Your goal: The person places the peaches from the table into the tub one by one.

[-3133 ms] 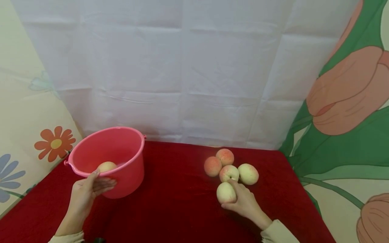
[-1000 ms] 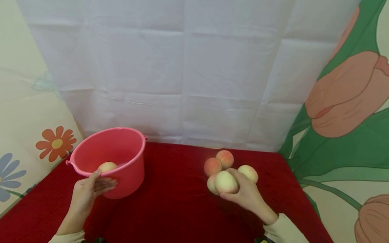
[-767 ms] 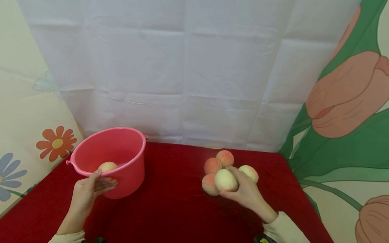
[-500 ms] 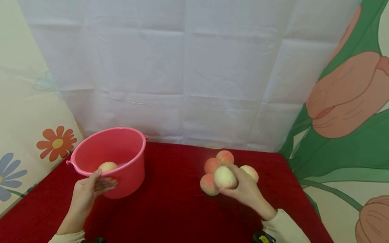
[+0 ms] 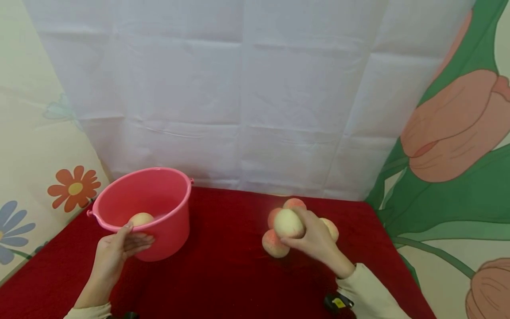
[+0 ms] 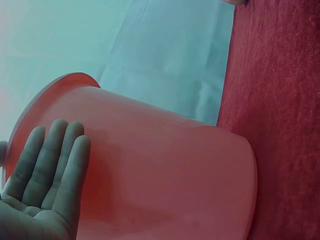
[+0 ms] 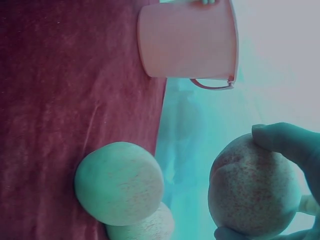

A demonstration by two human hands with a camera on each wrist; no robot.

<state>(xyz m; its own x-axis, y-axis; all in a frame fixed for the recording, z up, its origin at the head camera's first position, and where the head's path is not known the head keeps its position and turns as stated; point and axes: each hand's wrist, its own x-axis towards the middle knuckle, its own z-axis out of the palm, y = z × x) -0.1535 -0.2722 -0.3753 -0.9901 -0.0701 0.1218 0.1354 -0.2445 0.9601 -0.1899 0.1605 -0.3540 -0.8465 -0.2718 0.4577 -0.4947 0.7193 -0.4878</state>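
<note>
My left hand (image 5: pixel 115 250) holds the rim of a pink bucket (image 5: pixel 169 230), its thumb over the edge and its fingers straight along the outer wall, as the left wrist view shows. A pale peach (image 5: pixel 141 218) shows inside the bucket, just past the thumb. My right hand (image 5: pixel 314 237) grips another pale peach (image 5: pixel 288 223) between thumb and fingers, raised over the group on the right. Under and around it lie a red-tinged peach (image 5: pixel 276 244), two reddish peaches behind, partly covered, and a yellowish peach (image 5: pixel 331 229) partly hidden by the hand.
A dark red cloth (image 5: pixel 227 248) covers the table between bucket and peaches. White sheeting (image 5: pixel 239 110) hangs behind the table's back edge. Flower-printed fabric (image 5: pixel 450 212) stands at both sides. The bucket's handle (image 7: pixel 212 87) shows in the right wrist view.
The right hand has lifted its peach up from the front of the group and shifted slightly left. One red-tinged peach has rolled forward and left. The left hand and bucket have stayed put.
</note>
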